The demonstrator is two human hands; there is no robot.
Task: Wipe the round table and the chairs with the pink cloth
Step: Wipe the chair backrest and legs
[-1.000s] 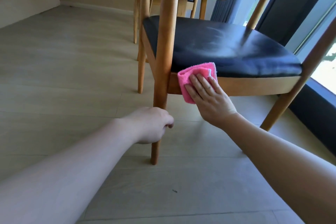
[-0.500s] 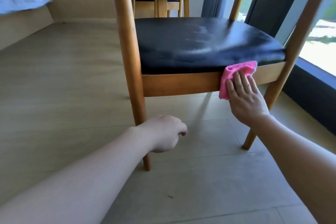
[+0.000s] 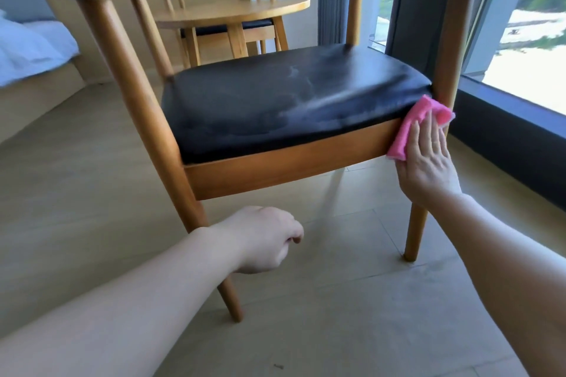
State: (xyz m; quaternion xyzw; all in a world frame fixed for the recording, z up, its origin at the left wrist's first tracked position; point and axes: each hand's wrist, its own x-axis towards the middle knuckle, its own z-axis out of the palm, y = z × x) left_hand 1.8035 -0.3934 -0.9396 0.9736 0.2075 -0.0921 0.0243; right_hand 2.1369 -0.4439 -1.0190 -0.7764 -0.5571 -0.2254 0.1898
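Observation:
A wooden chair [image 3: 275,165] with a black padded seat fills the middle of the view, seen from low down. My right hand [image 3: 427,159] lies flat, fingers straight, pressing the folded pink cloth [image 3: 410,128] against the right end of the chair's wooden seat rail, beside the right leg. Below the seat, over the floor, my left hand [image 3: 263,239] hovers with its fingers loosely curled and nothing in it. The round wooden table [image 3: 242,11] stands behind the chair, with a second chair beyond it.
A bed with pale blue bedding [image 3: 30,52] sits at the left edge. A floor-length window with a dark low sill [image 3: 505,144] runs along the right. Light wooden floor [image 3: 321,315] surrounds the chair.
My right hand has slid the pink cloth to the right along the seat rail, from near the left leg to the right leg. My view swung round the chair. The left hand stays low.

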